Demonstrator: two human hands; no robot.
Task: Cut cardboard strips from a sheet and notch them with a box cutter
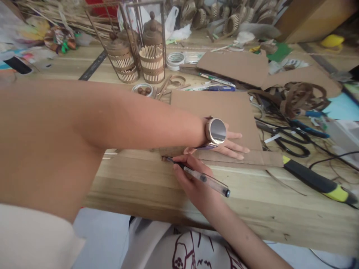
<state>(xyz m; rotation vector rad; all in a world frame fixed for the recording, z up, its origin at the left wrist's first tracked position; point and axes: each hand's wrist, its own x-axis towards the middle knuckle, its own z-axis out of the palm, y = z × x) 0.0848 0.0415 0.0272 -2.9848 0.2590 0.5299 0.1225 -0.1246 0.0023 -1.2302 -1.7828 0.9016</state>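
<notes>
Fingers (182,164) of right hand (193,179) pinching light, slick pen (199,176) near tip; left hand (228,144) spread flat, pinning thin, bendable cardboard (218,108) to counter (174,186).

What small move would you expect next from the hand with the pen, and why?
Probably a short stroke of the pen along the near edge of the cardboard sheet. The right hand holds the pen with its tip right at that edge, near the sheet's left corner, while the left hand lies flat on the sheet, seemingly pinning it to the wooden table.
</notes>
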